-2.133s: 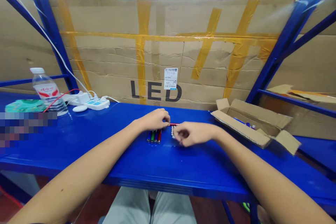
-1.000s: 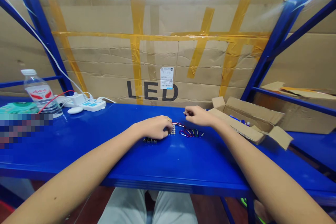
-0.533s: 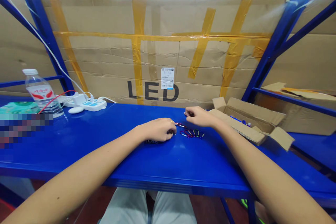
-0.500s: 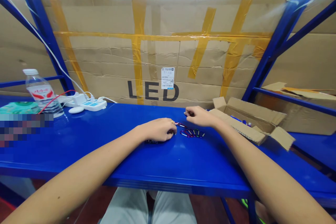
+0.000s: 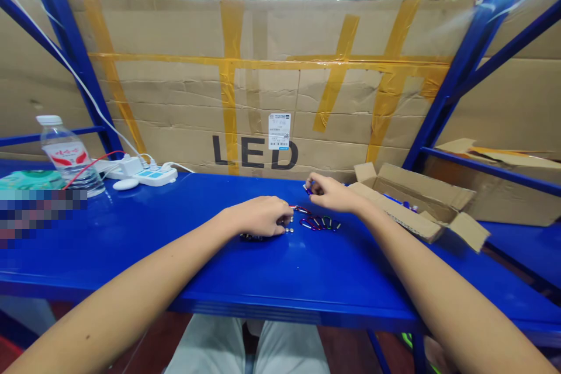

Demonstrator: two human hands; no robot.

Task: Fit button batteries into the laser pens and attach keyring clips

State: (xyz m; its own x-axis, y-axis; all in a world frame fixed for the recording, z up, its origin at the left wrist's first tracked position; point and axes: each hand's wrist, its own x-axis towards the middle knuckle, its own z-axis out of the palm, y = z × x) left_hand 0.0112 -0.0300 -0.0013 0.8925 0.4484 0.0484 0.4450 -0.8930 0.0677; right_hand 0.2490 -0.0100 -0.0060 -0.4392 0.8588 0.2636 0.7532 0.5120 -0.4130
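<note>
My left hand (image 5: 265,216) rests palm down on the blue table with its fingers curled. Whatever its fingertips pinch is hidden. Small silvery round pieces (image 5: 289,230) lie by its thumb, and a cluster of dark and silvery pieces (image 5: 251,237) shows under the palm. Slightly raised, my right hand (image 5: 328,191) pinches what looks like a small blue carabiner (image 5: 308,190) between thumb and fingers. Between the hands a red carabiner (image 5: 300,209) lies on the table. Nearer to me, several coloured carabiners (image 5: 319,223) overlap in a row.
An open cardboard box (image 5: 421,201) with blue things inside stands to the right of my right hand. At the left are a water bottle (image 5: 70,155), a white power strip (image 5: 158,174) and a green packet (image 5: 30,180). A large cardboard sheet (image 5: 184,105) closes the back.
My right hand has turned slightly, and the blue piece in it shows more. Small silvery pieces now show beside my left thumb. Both arms stay nearly in place.
</note>
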